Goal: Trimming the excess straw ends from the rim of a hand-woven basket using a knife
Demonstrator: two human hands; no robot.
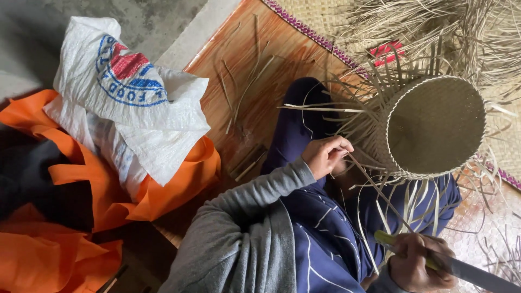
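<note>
The left hand (324, 156) pinched a loose strip (380, 192) of the half-woven basket (434, 127). The right hand (415, 260) gripped a knife (467, 269); trimming seemingly needed a careful cut.

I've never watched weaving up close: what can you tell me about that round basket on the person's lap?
The basket is round and woven from pale, straw-coloured strips in a tight, fine pattern. It lies tipped on its side over the lap, its open mouth facing the camera, edged by a neat pale rim. Many loose, unwoven strips fan out around it like spikes. The left hand pinches one strip beside it; the right hand grips a long blade with a yellowish handle, clear of the basket.
</note>
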